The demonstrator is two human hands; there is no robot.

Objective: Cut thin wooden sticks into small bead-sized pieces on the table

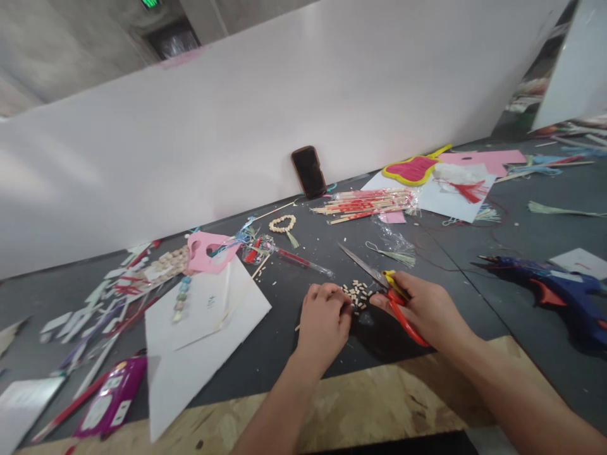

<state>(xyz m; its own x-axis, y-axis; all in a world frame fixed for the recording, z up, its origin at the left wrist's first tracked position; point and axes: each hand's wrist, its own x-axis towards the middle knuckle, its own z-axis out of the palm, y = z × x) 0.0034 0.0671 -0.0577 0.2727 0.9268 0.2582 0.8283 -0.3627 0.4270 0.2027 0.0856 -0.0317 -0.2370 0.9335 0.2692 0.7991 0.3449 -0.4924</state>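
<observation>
My right hand (429,309) is closed around a pair of scissors (363,265) with red and yellow handles, their blades pointing up and left. Beside it, my left hand (325,322) rests low over the dark tabletop with its fingers curled in. What those fingers pinch, if anything, is hidden. Between the two hands lies a small heap of short, pale cut pieces (356,292), close to my left fingertips. A pale tip of something thin shows at the left side of my left hand.
A blue glue gun (550,287) lies at right. Behind the hands are wrapped red-and-tan sticks (370,203), a leaning phone (309,170) and a beaded ring (282,224). White sheets (190,373) and a purple object (114,395) lie left. A white partition (213,139) stands behind.
</observation>
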